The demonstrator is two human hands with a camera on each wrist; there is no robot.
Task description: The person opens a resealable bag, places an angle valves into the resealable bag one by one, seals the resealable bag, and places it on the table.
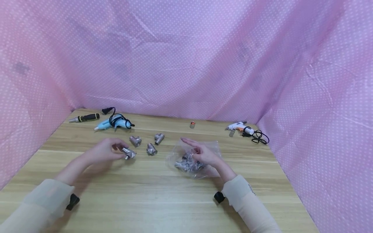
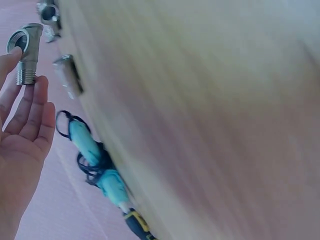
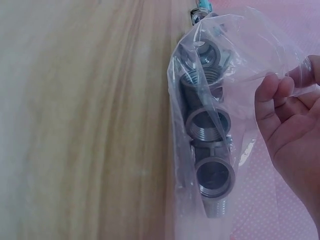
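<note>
A threaded metal tee fitting [image 1: 129, 153] is pinched between the thumb and fingers of my left hand [image 1: 106, 150]; the left wrist view shows its threaded end and round side opening, held up off the table. My right hand [image 1: 205, 155] pinches the clear plastic bag [image 3: 265, 40] near its opening, fingertips together on the film. Several more metal fittings [image 3: 212, 175] lie inside the bag, their round threaded openings showing through it. Between the hands, three loose tee fittings stand on the table: one left [image 1: 135, 141], one farther back [image 1: 159, 138], one nearer [image 1: 151, 149].
Behind my left hand lie a blue glue gun [image 1: 119, 122] wrapped in its black cord and a black-and-yellow screwdriver handle [image 1: 88, 117]. A white glue gun [image 1: 237, 126] with a coiled cord lies back right. A small cylinder with a red-orange top [image 1: 192, 125] stands at the back.
</note>
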